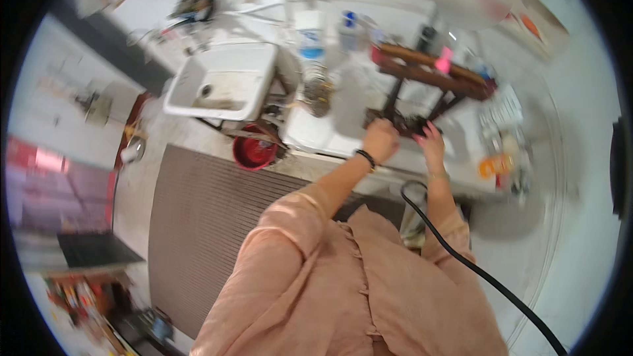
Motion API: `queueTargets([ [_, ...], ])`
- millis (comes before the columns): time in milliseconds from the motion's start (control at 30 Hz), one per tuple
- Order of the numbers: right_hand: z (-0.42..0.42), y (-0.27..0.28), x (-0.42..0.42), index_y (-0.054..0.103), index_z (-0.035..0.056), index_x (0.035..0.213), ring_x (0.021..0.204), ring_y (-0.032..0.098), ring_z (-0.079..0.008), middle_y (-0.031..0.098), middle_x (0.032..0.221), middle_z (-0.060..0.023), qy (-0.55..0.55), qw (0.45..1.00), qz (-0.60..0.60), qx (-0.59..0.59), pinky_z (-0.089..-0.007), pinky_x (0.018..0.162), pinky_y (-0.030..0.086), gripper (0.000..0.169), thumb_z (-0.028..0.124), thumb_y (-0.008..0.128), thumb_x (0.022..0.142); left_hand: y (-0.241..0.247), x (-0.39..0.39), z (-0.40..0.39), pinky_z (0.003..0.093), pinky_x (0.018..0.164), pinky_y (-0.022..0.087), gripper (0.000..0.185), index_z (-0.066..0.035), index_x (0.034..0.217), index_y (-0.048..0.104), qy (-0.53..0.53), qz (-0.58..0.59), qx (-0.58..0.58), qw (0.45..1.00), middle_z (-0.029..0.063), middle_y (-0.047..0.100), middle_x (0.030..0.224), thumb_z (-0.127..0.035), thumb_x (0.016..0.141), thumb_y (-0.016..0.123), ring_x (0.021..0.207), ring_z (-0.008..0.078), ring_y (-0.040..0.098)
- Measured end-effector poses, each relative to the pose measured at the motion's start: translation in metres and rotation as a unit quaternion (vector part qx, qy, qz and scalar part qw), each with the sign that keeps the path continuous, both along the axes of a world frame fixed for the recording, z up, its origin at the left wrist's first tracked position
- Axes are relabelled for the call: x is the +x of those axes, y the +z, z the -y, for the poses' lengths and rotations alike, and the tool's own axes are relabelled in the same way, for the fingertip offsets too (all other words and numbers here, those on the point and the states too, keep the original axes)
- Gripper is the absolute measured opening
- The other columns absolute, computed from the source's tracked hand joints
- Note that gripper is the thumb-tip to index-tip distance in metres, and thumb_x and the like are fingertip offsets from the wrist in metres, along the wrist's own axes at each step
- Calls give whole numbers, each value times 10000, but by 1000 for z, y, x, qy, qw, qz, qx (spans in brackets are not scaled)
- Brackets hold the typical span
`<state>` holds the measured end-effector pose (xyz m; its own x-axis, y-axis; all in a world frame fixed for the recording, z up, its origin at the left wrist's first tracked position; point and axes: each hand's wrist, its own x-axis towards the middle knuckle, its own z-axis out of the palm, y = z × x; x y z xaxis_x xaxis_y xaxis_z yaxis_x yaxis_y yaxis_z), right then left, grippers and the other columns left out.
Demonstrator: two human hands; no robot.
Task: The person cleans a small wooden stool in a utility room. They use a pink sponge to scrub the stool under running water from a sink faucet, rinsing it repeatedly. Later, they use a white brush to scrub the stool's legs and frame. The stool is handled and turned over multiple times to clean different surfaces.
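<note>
A dark brown wooden stand (435,71) with a long top bar, slanting legs and a lower bar is on the white counter; a bright pink piece (444,61) is on its top bar. My left hand (381,139), with a black bracelet at the wrist, has its fingers curled on the left end of the lower bar. At that bar's right end is my right hand (431,144), fingers and thumb somewhat apart and touching its edge; blur hides how firmly it holds. Left of the stand are a clear jar with dark contents (317,95) and a white-and-blue container (310,37).
A white basin (267,66) stands left of the counter (321,133), above a red bucket (254,151). A blue-capped bottle (349,34) is behind; an orange packet (495,165) lies right. A black cable (460,254) curves past my right arm. A ribbed brown mat (207,227) covers floor at left.
</note>
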<state>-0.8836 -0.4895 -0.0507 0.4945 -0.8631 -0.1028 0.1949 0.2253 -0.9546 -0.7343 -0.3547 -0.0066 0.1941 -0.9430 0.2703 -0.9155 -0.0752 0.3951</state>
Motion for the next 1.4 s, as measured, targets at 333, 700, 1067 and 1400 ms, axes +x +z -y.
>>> queueTargets([
  [333, 20, 20, 19, 556, 3, 1155, 979, 560, -156, 600, 1087, -120, -14, 948, -232, -216, -261, 827, 439, 291, 55, 501, 875, 81, 42, -41, 444, 986, 355, 670, -161, 1329, 356, -100, -75, -55, 991, 187, 280, 1386, -63, 725, 627, 1260, 381, 310],
  [700, -26, 99, 37, 467, -67, 1197, 1140, 499, -278, 516, 1201, -195, -95, 993, 51, 47, -364, 996, 406, 349, 68, 499, 876, 78, 201, -181, 387, 929, 417, 401, -83, 1159, 520, -27, -217, -124, 968, 190, 420, 1296, -60, 766, 594, 1132, 352, 472],
  [1067, -157, 180, 284, 437, -81, 1215, 1184, 455, -286, 465, 1262, -201, 124, 979, 66, 147, -386, 1026, 368, 375, 76, 499, 880, -10, 343, -305, 378, 797, 468, 299, -23, 1061, 575, 114, -272, -80, 952, 164, 589, 1019, -84, 769, 552, 918, 314, 583],
  [1400, -255, 146, 520, 434, -67, 1221, 1146, 468, -333, 476, 1229, -235, 328, 920, -2, 213, -420, 998, 373, 420, 194, 487, 895, 24, 484, -368, 316, 776, 478, 330, -13, 1127, 580, 266, -339, -112, 895, 185, 630, 1034, -223, 876, 550, 899, 249, 621],
])
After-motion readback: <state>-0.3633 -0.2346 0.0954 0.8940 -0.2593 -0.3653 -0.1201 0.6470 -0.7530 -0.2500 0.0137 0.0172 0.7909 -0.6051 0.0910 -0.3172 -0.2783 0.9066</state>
